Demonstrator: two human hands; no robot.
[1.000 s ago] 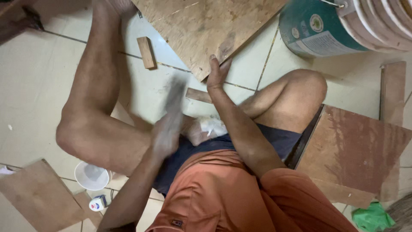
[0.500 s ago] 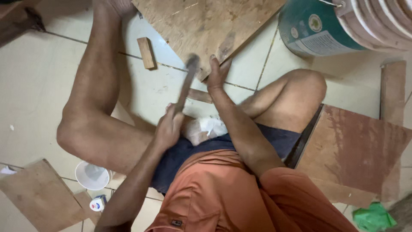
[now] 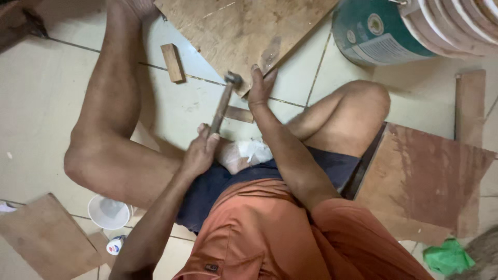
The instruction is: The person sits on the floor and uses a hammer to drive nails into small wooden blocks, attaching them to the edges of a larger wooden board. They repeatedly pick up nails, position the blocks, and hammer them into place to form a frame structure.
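Observation:
I sit on a tiled floor with my legs spread. My left hand (image 3: 199, 153) is shut on the handle of a hammer (image 3: 223, 103). Its metal head rests at the near corner of a large plywood board (image 3: 244, 31). My right hand (image 3: 259, 85) lies flat, fingers together, on that same corner right beside the hammer head. A short strip of wood (image 3: 238, 114) lies under the board's corner, between my hands. White cloth (image 3: 251, 153) wraps my foot just below.
A small wood block (image 3: 172, 62) lies left of the board. A green bucket (image 3: 378, 31) stands at top right. Reddish boards (image 3: 430, 176) lie at right, another board (image 3: 41, 238) at bottom left beside a white cup (image 3: 109, 211) and small bottle (image 3: 115, 245). Green cloth (image 3: 448, 256) lies at bottom right.
My left hand has swung the hammer forward and down, from a blurred raised position near my lap to the board's corner. My right hand has stayed on the board.

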